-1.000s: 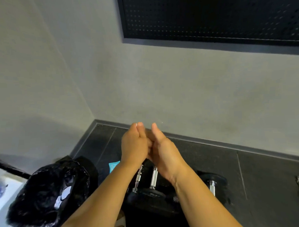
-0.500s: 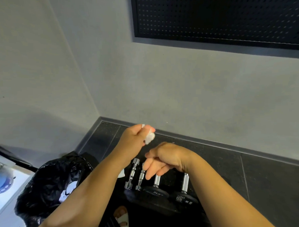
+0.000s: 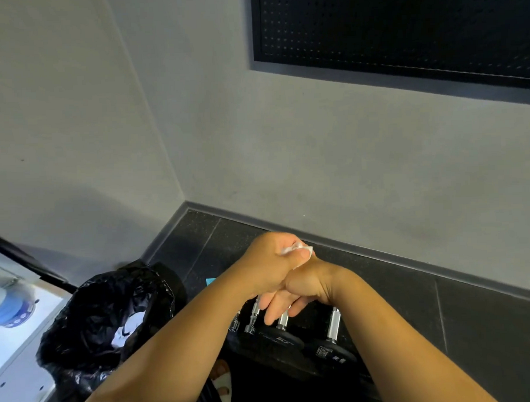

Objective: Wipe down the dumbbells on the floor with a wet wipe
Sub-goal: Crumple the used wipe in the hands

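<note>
Both of your bare forearms reach forward and meet directly above the dumbbells (image 3: 333,322). Your left hand (image 3: 269,263) is curled, thumb and fingers pinching a small crumpled white wet wipe (image 3: 293,249), and it presses against the back of your right hand (image 3: 304,287). Your right wrist is bent, and its fingers hang down loose and slightly parted, holding nothing, with their tips just over the chrome handles. The dumbbells, with black ends and shiny bars, lie side by side on a dark tiled floor (image 3: 398,292), untouched by either hand. To the left of the dumbbells stands a bin lined with a black bag (image 3: 104,305), white scraps showing inside. Just beyond them, near your left wrist, a small blue item (image 3: 211,281) lies on the tiles, mostly hidden. Behind the dumbbells a grey wall (image 3: 316,153) rises from a dark skirting, forming a corner, with a black perforated panel (image 3: 402,24) mounted high above.
</note>
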A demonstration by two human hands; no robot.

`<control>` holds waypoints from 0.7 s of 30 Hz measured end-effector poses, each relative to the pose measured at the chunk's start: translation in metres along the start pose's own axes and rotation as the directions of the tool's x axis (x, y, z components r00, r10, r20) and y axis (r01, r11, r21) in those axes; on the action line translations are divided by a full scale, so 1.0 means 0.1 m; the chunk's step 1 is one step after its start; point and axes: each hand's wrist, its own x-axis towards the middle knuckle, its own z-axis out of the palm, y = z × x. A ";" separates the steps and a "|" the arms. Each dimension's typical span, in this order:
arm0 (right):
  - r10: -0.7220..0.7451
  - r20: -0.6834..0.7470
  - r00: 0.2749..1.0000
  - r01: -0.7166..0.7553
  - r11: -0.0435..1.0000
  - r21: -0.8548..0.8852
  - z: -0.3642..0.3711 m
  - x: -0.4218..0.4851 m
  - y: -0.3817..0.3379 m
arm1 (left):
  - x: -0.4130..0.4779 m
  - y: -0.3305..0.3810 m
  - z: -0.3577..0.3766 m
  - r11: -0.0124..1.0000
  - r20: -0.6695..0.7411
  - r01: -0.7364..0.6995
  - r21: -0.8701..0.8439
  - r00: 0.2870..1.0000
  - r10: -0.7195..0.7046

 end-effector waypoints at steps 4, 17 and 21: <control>-0.017 -0.029 0.999 0.016 1.000 -0.011 0.02 0.18 -0.13 | 0.06 -0.14 -0.08 0.984 -0.274 0.102 -0.143 0.952 -0.139; -0.010 -0.266 0.964 0.059 0.982 0.178 0.04 0.70 -0.63 | 0.07 -0.91 -0.95 0.940 -0.598 0.223 -0.257 0.728 -0.336; 0.018 -0.231 0.973 0.024 0.983 0.181 0.13 0.99 -0.71 | -0.13 -1.24 -1.21 0.899 -0.624 0.351 -0.264 0.649 -0.436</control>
